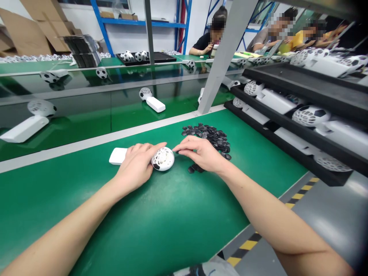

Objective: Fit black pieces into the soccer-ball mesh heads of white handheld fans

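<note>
My left hand [136, 163] is wrapped over a white football-shaped fan [163, 158], which lies on the green table with its handle [117, 156] sticking out to the left. The fan's round head has an open white grille and a black patch at its lower left. Just right of the head, my right hand [198, 151] pinches a small black piece [177, 152] between thumb and fingertips. Behind and under the right hand, a loose pile of black pieces [214, 136] spreads over the table, with a few more [195, 168] below the hand.
Stacked black trays [293, 142] of white fans stand at the right. Beyond the table's metal edge [99, 147], a green conveyor carries more fans [155, 103]. A grey post [227, 57] rises at the back edge. Several people sit across the line.
</note>
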Action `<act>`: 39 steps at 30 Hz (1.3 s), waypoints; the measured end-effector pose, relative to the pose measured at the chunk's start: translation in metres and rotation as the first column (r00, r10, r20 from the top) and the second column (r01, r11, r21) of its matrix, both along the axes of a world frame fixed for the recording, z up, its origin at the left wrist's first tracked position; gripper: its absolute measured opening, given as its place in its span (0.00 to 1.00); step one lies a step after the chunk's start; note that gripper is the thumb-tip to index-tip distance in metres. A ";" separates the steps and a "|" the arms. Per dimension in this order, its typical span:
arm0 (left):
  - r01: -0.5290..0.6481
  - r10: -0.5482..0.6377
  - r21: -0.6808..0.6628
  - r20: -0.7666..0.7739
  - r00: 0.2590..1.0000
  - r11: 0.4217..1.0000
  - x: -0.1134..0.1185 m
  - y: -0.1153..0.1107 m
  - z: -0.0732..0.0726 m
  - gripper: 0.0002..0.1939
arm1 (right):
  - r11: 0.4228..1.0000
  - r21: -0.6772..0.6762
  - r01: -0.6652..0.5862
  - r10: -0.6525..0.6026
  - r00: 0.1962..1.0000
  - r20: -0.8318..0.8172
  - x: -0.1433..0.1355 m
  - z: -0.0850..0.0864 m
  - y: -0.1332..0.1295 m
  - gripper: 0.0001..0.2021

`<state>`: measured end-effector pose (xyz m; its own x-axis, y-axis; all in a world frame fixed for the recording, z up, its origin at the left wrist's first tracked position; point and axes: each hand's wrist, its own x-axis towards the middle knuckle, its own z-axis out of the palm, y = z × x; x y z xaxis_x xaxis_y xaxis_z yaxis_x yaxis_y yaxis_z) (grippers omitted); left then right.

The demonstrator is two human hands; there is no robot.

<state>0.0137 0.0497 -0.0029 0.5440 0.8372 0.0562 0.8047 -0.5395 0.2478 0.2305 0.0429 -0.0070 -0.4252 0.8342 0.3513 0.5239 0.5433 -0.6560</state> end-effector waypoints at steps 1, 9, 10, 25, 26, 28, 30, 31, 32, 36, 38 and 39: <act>0.003 -0.003 0.002 0.001 1.000 1.000 -0.001 0.001 -0.001 0.33 | 0.999 0.022 -0.033 0.033 0.999 -0.005 -0.001 0.002 -0.002 0.10; -0.006 0.013 -0.085 0.091 0.996 0.996 0.002 0.000 0.000 0.41 | 0.974 0.126 -0.186 0.179 0.982 0.063 -0.014 0.008 -0.012 0.06; -0.033 0.040 -0.074 0.104 0.994 0.997 0.004 -0.001 -0.001 0.40 | 0.975 0.133 -0.180 0.172 0.983 0.069 -0.016 0.008 -0.012 0.05; -0.068 0.070 -0.020 0.199 0.978 0.998 0.012 -0.004 -0.004 0.28 | 0.869 -0.474 -0.143 -0.053 0.925 -0.376 -0.026 -0.007 -0.001 0.17; -0.062 0.065 -0.019 0.198 0.978 0.998 0.012 -0.003 -0.003 0.28 | 0.864 -0.481 -0.150 -0.057 0.919 -0.389 -0.027 -0.007 -0.001 0.17; -0.048 0.051 -0.021 0.197 0.979 0.999 0.011 -0.003 -0.002 0.27 | 0.859 -0.487 -0.157 -0.068 0.908 -0.412 -0.027 -0.010 0.000 0.18; -0.034 0.039 -0.030 0.200 0.979 0.999 0.010 -0.002 -0.002 0.28 | 0.856 -0.493 -0.155 -0.082 0.901 -0.426 -0.026 -0.013 0.001 0.20; -0.027 0.035 -0.038 0.203 0.979 0.999 0.010 -0.002 -0.002 0.28 | 0.853 -0.499 -0.154 -0.090 0.898 -0.431 -0.026 -0.014 0.002 0.21; -0.021 0.030 -0.046 0.204 0.978 0.999 0.010 -0.002 -0.002 0.29 | 0.847 -0.508 -0.158 -0.095 0.895 -0.436 -0.025 -0.016 0.003 0.22; -0.014 0.024 -0.047 0.217 0.976 0.999 0.010 0.000 -0.004 0.28 | 0.825 -0.530 -0.197 -0.072 0.893 -0.444 -0.027 -0.017 0.003 0.23; -0.019 0.026 -0.036 0.223 0.975 0.999 0.010 0.000 -0.005 0.28 | 0.849 -0.496 -0.183 -0.053 0.904 -0.424 -0.028 -0.015 0.001 0.22; -0.017 0.024 -0.035 0.222 0.975 0.999 0.010 0.000 -0.005 0.28 | 0.863 -0.475 -0.175 -0.040 0.912 -0.409 -0.028 -0.014 0.000 0.22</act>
<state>0.0241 0.0499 -0.0079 0.5037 0.8514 0.1461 0.7383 -0.5121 0.4389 0.2025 0.0433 -0.0207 -0.4026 0.9139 0.0518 0.1389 0.1169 -0.9834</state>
